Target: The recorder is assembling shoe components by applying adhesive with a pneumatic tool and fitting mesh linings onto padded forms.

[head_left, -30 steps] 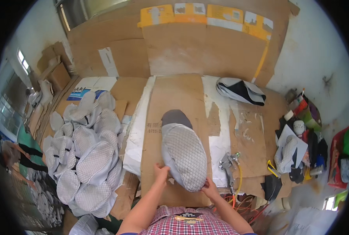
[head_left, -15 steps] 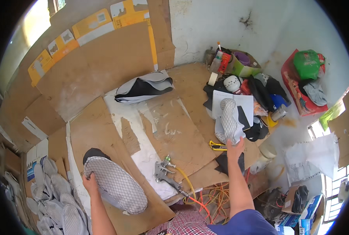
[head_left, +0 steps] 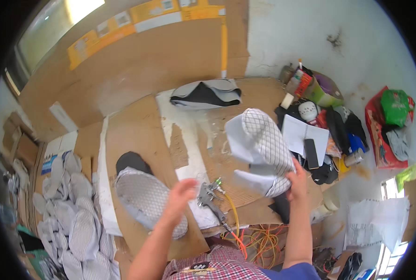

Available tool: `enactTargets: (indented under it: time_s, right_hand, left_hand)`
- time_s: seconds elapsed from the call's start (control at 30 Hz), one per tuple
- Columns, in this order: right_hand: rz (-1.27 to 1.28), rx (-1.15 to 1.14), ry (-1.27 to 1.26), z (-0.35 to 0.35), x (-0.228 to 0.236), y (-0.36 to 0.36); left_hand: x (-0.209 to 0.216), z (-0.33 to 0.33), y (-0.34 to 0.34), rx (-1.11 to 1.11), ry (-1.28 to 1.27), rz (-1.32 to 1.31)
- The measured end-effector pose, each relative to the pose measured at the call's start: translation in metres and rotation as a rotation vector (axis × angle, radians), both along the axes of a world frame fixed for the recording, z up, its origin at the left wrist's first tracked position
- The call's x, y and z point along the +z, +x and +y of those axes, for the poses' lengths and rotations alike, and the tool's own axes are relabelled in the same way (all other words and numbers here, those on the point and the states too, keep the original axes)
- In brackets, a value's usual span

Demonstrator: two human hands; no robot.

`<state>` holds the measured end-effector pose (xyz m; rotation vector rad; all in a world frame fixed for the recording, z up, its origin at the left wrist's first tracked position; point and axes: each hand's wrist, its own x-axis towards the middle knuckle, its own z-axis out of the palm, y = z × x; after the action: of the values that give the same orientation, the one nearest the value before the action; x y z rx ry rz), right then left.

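Observation:
My right hand (head_left: 297, 181) grips one end of a shoe upper (head_left: 268, 140) with a checked sole and pale, spread side flaps, raised over the cardboard-covered table. My left hand (head_left: 180, 200), blurred by motion, holds nothing, with fingers apart above another shoe upper (head_left: 145, 198). That one lies sole up on cardboard, a dark piece (head_left: 132, 163) at its far end. Between my hands a metal spray gun (head_left: 210, 196) with a yellow hose rests at the table's near edge. A grey and black shoe upper (head_left: 205, 94) lies at the back.
Many similar pieces (head_left: 79, 210) are heaped at the left. On the right are a spiral notebook (head_left: 292, 133), a black phone (head_left: 311, 154), a metal can (head_left: 355, 157) and dark cloths. Tangled orange hoses (head_left: 259, 242) hang below the near edge. A red bag (head_left: 380, 140) stands beyond.
My right hand has lifted the shoe upper off the notebook and brought it leftward. My left hand has let go of the other upper and moved right. The whole view has shifted.

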<state>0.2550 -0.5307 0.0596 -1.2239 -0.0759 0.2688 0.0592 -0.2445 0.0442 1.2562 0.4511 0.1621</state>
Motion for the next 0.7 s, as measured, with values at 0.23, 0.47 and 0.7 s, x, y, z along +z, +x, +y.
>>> enactTargets:
  time_s: [0.23, 0.47, 0.7]
  right_hand:
    - [0.205, -0.025, 0.41, 0.076, 0.002, -0.131]
    - [0.153, 0.243, 0.021, 0.066, 0.003, -0.167]
    - [-0.79, 1.05, -0.132, 0.1, 0.104, -0.208]
  left_hand:
    - [0.035, -0.053, -0.025, -0.095, 0.148, -0.329]
    - [0.124, -0.006, -0.081, -0.2, 0.099, -0.395]
    - [0.155, 0.007, -0.131, -0.494, -0.489, -0.425]
